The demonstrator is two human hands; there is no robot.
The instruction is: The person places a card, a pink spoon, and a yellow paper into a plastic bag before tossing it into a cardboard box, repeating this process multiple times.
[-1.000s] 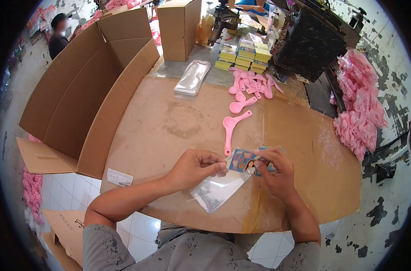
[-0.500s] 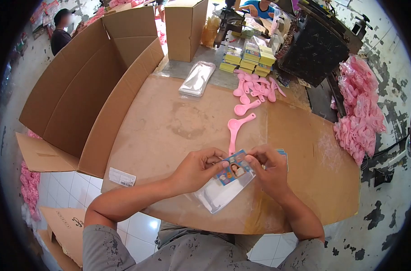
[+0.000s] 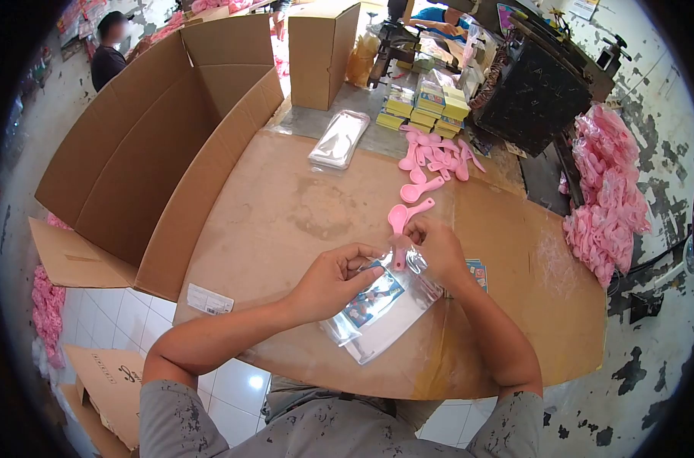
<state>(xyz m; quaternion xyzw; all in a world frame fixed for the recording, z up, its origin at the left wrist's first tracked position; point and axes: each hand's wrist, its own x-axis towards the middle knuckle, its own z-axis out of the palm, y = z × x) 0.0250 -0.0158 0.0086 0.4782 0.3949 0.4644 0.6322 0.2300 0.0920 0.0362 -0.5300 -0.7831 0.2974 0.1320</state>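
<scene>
Between the thumb and fingers of my left hand is the upper part of a clear plastic bag, which lies over the table edge nearest me. A blue printed card shows through the plastic. My right hand has its fingers closed at the neck of a pink spoon, just beyond the bag's upper end. The spoon's handle points toward me and overlaps the bag. Touching its bowl is another pink spoon handle, angled up to the right. Under my right wrist, more printed cards stick out.
Farther back lie a pile of pink spoons, stacked cards and a stack of clear bags. A large open carton stands on the left. Pink bagged items hang at the right. Two other people are in the background.
The card, held between both hands before, is now inside the clear bag. My right hand has left the card and moved up and away to the spoon. The view has shifted slightly.
</scene>
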